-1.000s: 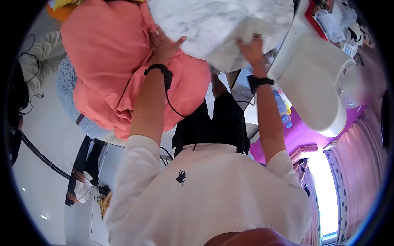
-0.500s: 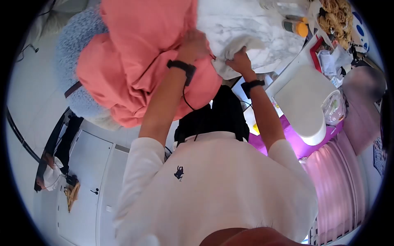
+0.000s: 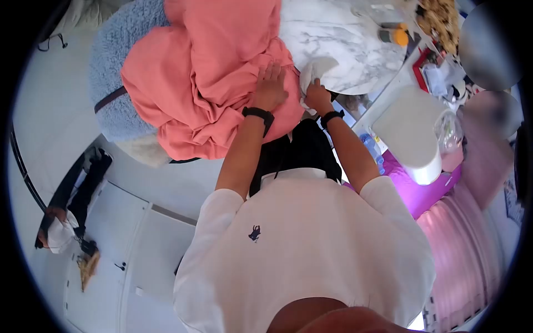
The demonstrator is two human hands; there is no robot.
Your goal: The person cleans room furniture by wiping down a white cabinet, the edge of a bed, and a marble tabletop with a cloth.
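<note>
My left hand [image 3: 270,87] lies flat on a bunched coral-pink cloth [image 3: 222,61], its fingers stretched out. The pink cloth is heaped over a fluffy blue seat or cushion [image 3: 114,61] and reaches the edge of a white marble-patterned round tabletop [image 3: 347,47]. Close by on the right, my right hand [image 3: 318,97] is closed on a crumpled whitish-grey cloth [image 3: 311,77] at the table's near edge. Part of that cloth rests on the tabletop. Both my wrists wear black bands.
A jar with an orange lid [image 3: 398,37] is at the table's right. Beyond it are a red tray [image 3: 421,69] with packets and a white rounded box [image 3: 413,133]. A clear plastic bag [image 3: 448,130] lies beside the box. A person [image 3: 61,230] appears at the far left.
My right hand has drawn the whitish-grey cloth left and nearer, to the tabletop's edge. My left hand, blurred before, now rests spread on the pink cloth. The whole view has shifted slightly.
</note>
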